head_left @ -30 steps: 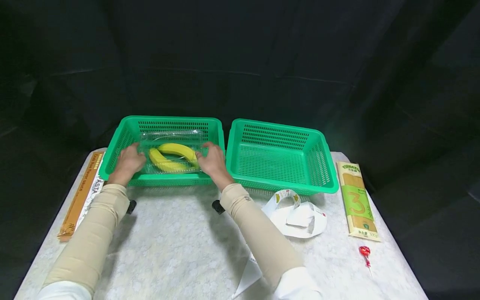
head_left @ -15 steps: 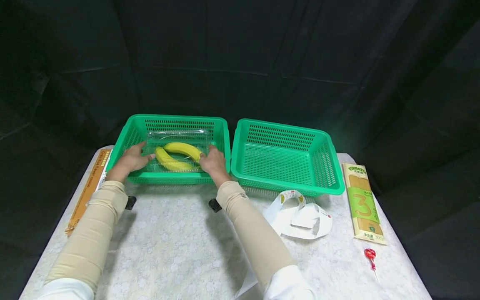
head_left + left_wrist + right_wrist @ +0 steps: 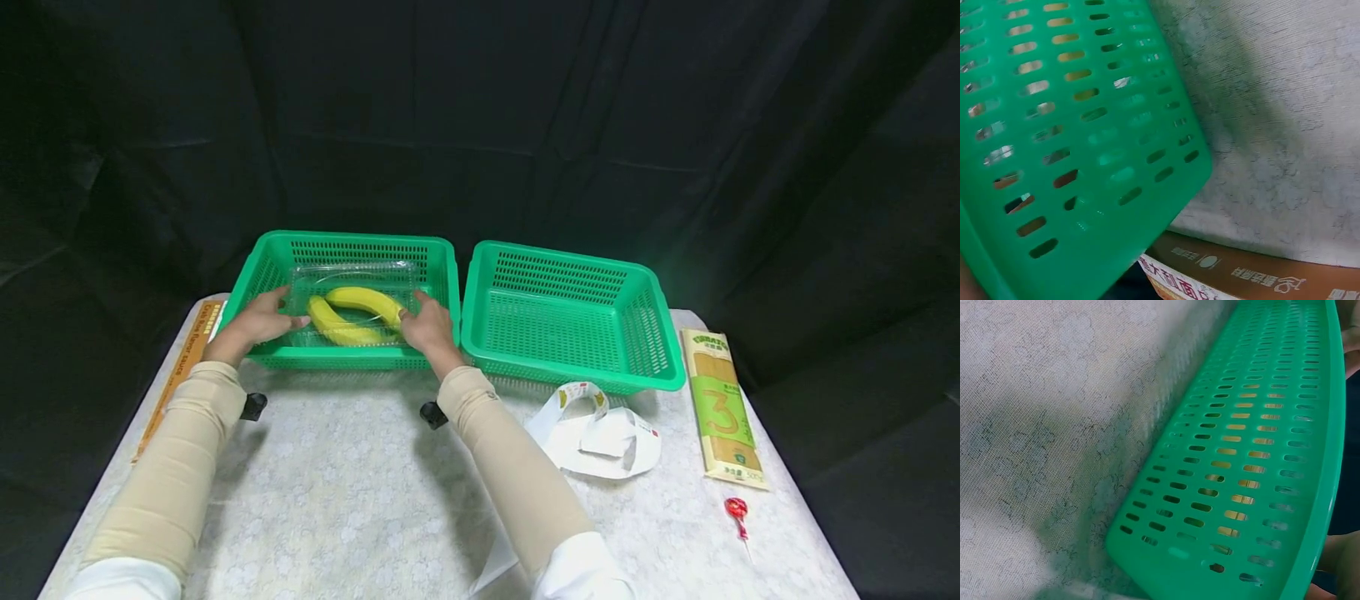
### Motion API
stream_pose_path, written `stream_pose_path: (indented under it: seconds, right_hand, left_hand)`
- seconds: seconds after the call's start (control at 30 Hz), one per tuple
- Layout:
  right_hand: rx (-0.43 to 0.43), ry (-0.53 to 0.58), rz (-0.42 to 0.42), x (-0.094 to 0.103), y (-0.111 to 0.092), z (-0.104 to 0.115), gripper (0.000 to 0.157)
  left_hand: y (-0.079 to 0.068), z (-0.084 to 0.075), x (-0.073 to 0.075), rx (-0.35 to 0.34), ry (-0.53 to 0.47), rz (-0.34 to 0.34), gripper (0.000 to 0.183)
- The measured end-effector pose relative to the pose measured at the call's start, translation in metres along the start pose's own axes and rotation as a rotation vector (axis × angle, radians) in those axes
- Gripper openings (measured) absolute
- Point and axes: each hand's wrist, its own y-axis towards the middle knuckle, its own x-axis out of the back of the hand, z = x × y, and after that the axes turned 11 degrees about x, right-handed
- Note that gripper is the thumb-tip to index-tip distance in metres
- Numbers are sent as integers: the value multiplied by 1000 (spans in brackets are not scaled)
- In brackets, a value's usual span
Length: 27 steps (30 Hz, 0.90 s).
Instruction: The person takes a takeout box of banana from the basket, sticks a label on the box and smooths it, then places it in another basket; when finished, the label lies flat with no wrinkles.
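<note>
Inside the left green basket lies a clear plastic box with two bananas showing through it. My left hand holds the box's left end, with the thumb over its front corner. At the opposite end my right hand grips the box, thumb near a banana tip. Both wrist views mostly show the outside of the basket wall, with yellow behind the slots. Fingers appear past the rim in the right wrist view. The fingertips inside the basket are partly hidden.
A second green basket stands beside it on the right. Paper strip lies in loops before it. A pasta packet and a red lollipop are at the right edge. A long brown package lies under my left arm.
My left thumb has spread away from the fingers and over the box's corner. The right hand stays at its end. The whole view has shifted slightly; the box stays in the basket.
</note>
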Motion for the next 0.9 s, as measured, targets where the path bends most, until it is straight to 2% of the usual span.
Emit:
stream_pose_path:
  seconds: [0.2, 0.37, 0.53, 0.7, 0.8, 0.9]
  right_hand:
    - [85, 3, -53, 8, -11, 3, 55]
    - [183, 80, -100, 26, -23, 9, 56]
    - [253, 164, -105, 55, -42, 15, 57]
    - [282, 189, -95, 87, -70, 17, 59]
    - [290, 194, -78, 100, -90, 11, 61]
    - [295, 179, -56, 109, -110, -1, 63]
  left_hand:
    - [-6, -5, 3, -53, -104, -104, 77]
    - [-21, -17, 13, -93, -156, -166, 73]
    - [-48, -27, 17, -143, -171, -139, 75]
    - [-77, -30, 17, -252, -192, -74, 80]
    - [-94, -31, 10, -318, -188, -71, 82]
    - [-112, -32, -4, -356, -166, -101, 83]
